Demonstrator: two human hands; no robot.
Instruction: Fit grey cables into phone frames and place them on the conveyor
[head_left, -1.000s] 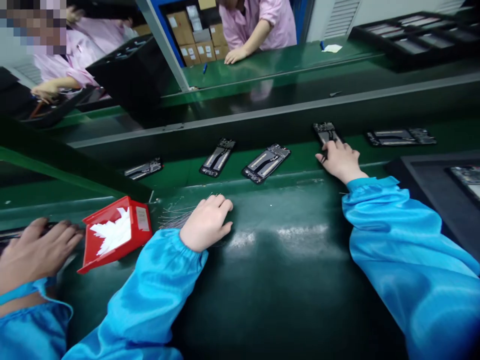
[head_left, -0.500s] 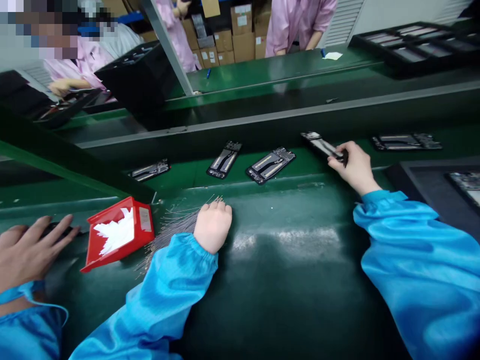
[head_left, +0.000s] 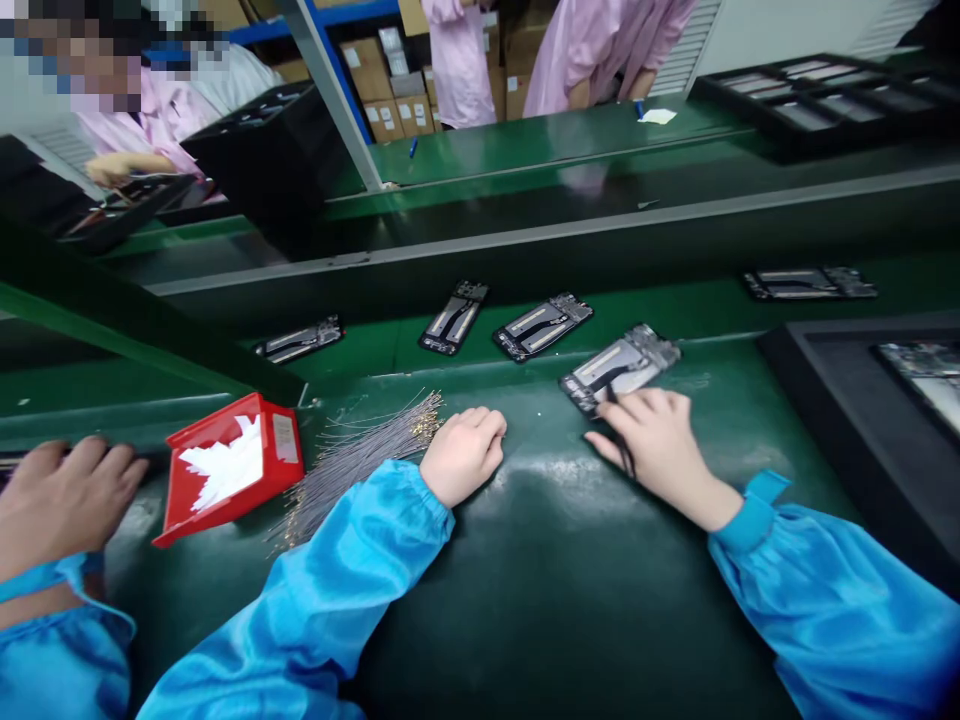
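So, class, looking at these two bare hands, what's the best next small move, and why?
Probably the right hand should draw the opened phone in front of it closer to the left hand: it is at that phone's near edge, green bench lies between the hands, and the left hand is beside the wires.

Left fingers [head_left: 490, 428] partly hidden

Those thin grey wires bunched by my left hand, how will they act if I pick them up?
The wires will probably flex and spring back, since they're thin yet lie nearly straight. They'd likely splay or shed strands: no tie shows and several stray from the bunch. Their gold-coloured ends may catch on one another, crowded as they are.
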